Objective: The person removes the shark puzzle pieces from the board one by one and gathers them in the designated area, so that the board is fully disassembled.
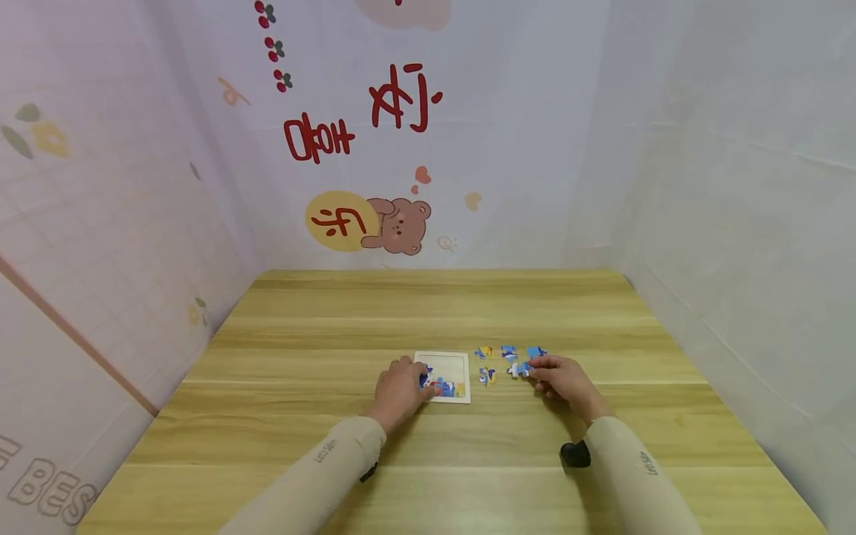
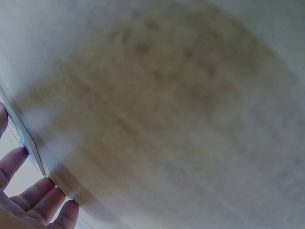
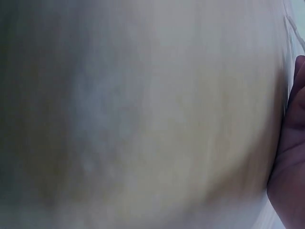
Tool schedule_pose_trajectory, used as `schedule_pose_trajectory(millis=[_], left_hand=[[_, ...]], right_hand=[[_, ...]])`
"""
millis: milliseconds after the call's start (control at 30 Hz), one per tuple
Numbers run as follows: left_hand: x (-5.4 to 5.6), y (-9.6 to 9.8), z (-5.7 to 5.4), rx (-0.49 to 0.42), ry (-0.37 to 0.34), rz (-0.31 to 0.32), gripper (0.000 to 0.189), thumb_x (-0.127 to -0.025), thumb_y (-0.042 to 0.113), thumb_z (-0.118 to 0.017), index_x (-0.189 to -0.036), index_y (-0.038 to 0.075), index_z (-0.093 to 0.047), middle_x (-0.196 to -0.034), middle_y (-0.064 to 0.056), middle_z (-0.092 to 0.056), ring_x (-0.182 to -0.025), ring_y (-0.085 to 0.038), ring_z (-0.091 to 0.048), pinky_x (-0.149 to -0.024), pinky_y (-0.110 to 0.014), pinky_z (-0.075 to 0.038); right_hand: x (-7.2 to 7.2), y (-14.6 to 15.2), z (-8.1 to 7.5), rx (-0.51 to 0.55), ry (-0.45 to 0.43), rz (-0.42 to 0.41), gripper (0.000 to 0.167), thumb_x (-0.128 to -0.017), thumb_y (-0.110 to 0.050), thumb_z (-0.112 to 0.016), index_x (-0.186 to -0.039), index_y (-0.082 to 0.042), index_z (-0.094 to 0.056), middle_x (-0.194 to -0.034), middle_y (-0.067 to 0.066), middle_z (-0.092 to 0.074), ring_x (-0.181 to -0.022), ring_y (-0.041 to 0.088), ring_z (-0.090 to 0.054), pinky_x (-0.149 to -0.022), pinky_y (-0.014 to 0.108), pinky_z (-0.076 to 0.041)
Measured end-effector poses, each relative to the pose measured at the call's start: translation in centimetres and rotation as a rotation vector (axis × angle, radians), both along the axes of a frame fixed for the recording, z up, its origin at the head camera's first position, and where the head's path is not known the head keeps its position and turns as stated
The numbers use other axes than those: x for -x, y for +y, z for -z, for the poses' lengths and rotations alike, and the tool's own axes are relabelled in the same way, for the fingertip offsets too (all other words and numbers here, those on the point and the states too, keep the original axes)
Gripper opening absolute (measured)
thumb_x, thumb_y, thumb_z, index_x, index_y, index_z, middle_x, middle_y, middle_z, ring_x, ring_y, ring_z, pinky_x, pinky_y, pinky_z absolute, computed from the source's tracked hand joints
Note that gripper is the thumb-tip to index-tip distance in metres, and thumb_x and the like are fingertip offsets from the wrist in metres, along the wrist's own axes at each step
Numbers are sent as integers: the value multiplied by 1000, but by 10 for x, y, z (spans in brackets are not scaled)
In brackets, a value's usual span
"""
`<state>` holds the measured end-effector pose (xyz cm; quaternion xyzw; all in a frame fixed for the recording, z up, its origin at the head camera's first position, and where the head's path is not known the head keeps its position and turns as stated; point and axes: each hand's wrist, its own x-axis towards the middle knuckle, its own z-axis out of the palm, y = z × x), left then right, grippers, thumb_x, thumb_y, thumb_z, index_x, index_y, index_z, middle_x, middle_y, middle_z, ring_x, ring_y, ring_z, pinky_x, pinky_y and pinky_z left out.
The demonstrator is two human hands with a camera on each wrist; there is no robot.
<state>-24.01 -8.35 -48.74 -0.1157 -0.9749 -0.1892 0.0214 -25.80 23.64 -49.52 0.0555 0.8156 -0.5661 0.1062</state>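
Note:
A square puzzle tray (image 1: 467, 371) with a pale rim lies on the table, several blue and multicoloured pieces (image 1: 448, 388) along its lower and left side. My left hand (image 1: 400, 390) rests over the tray's left edge, thumb and fingertips touching it and the pieces there. In the left wrist view, fingertips (image 2: 40, 191) lie right at the tray's edge. To the right of the tray, my right hand (image 1: 562, 380) pinches a blue and white puzzle piece (image 1: 523, 368) between thumb and fingers, close over the tabletop. Only part of this hand shows in the right wrist view.
Loose puzzle pieces lie between the tray and my right hand: a yellow and blue one (image 1: 484, 352), a blue one (image 1: 509, 352), another blue one (image 1: 536, 351) and a yellow one (image 1: 488, 377). The wooden table (image 1: 301, 334) meets printed fabric walls (image 1: 521, 186).

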Motion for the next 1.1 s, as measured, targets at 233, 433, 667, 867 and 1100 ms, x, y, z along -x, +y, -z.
schedule_pose_trajectory(millis=[233,433,667,867,1100], left_hand=[[1,-2,-2,-10,-7,-5,44,-82,40,-80,-109,6,-73,-95,-8,-58,-89,-26,-54,-76,-44,-45],[0,-1,-2,-11,9,-4,44,-82,40,-80,-108,6,-73,-95,-8,-59,-89,-26,-55,-75,-44,-46],[1,-1,-3,-9,1,0,43,-83,39,-80,-110,6,-73,-96,-8,-60,-90,-26,-55,-77,-44,-46],[-1,-1,-6,-16,2,5,43,-83,40,-80,-109,6,-73,-93,-7,-58,-88,-25,-54,-75,-43,-45],[-2,-8,-4,-79,13,36,41,-83,36,-80,-107,4,-73,-97,-6,-60,-89,-23,-55,-77,-43,-47]], right_hand=[[2,-5,-3,-36,27,-35,23,-95,-7,-64,-114,5,-66,-84,5,-63,-68,14,-58,-56,26,-46],[2,-8,-4,-73,45,-56,20,-94,-7,-65,-110,4,-67,-79,5,-62,-65,15,-57,-55,28,-46],[-1,-10,-11,-93,50,-76,25,-93,-9,-66,-113,5,-64,-79,6,-64,-66,16,-56,-57,29,-46],[-2,-12,-13,-101,47,-64,27,-94,-11,-66,-116,5,-64,-82,7,-65,-66,17,-58,-57,30,-47],[1,-40,-23,-68,66,-87,25,-94,-11,-64,-114,4,-66,-79,9,-62,-63,17,-54,-54,28,-43]])
